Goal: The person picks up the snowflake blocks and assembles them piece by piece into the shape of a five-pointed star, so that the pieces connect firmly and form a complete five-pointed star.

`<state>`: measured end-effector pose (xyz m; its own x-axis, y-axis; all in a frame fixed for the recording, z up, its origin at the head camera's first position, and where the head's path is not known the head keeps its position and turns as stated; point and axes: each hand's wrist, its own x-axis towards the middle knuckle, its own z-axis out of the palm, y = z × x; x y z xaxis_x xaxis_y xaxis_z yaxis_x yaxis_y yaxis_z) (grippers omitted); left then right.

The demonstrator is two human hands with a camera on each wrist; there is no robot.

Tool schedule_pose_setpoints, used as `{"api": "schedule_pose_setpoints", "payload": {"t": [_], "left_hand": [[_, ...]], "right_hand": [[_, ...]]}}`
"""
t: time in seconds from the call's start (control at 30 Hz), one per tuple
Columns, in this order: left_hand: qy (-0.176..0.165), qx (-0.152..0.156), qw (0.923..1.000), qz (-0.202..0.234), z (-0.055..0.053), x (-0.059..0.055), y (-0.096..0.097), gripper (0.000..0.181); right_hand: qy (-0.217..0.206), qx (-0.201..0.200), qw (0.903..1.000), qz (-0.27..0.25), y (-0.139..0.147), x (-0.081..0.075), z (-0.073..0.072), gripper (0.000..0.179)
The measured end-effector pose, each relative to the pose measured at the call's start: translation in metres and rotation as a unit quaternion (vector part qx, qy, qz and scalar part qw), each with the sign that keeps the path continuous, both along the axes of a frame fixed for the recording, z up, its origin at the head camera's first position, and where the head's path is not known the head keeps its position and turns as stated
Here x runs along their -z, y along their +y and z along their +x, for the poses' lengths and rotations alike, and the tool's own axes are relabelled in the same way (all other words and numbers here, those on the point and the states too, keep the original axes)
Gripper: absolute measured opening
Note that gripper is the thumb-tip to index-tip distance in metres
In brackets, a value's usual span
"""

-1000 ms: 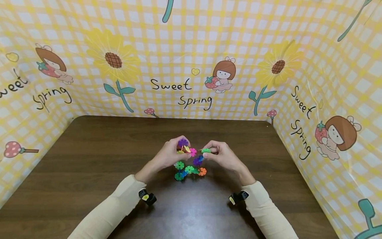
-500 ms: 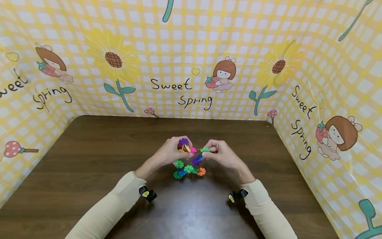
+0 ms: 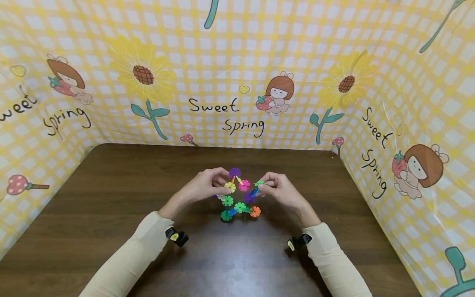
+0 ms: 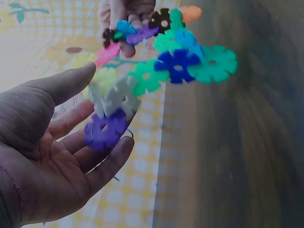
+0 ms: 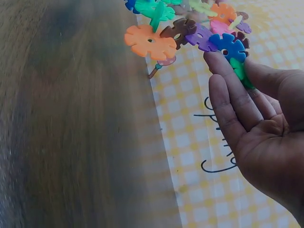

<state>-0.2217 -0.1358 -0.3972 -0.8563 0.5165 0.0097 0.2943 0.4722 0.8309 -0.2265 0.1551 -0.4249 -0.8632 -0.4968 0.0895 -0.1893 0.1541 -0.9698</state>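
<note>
Several notched plastic snowflake discs (image 3: 240, 207) are linked into a many-coloured open figure held over the table. On its left side my left hand (image 3: 205, 185) pinches a yellow disc (image 3: 230, 187) with the thumb in front. White discs (image 4: 121, 99) and a purple disc (image 4: 105, 129) hang near its lower fingers in the left wrist view. My right hand (image 3: 279, 189) pinches a green disc (image 5: 241, 72) that joins a blue disc (image 5: 228, 46). A pink disc (image 3: 244, 185) stands beside the green one with a gap, under a purple disc (image 3: 234, 173) at the top.
The dark wooden table (image 3: 148, 173) lies under both hands. A yellow checked cloth (image 3: 230, 82) with printed flowers and figures rises at its back and sides. Both wrists wear black cameras, one on the left wrist (image 3: 177, 236).
My left hand has shifted left from the pink disc's area to the yellow disc, uncovering the top purple disc. The linked discs and my right hand have moved slightly right.
</note>
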Motion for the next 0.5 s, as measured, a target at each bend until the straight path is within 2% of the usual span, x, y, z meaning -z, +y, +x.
{"api": "schedule_pose_setpoints", "payload": {"t": [0.1, 0.3, 0.5], "left_hand": [[-0.002, -0.005, 1.0000, 0.003, -0.002, 0.005, -0.006, 0.035], [-0.011, -0.037, 0.9992, -0.008, -0.006, 0.016, -0.019, 0.024], [-0.039, -0.060, 0.9961, 0.052, -0.011, 0.023, -0.025, 0.017]], "right_hand": [[-0.005, 0.011, 0.9999, -0.002, 0.004, 0.002, -0.003, 0.012], [-0.022, 0.032, 0.9991, -0.020, 0.009, 0.007, -0.006, 0.014], [-0.047, 0.043, 0.9977, -0.026, 0.008, 0.011, -0.016, 0.019]]}}
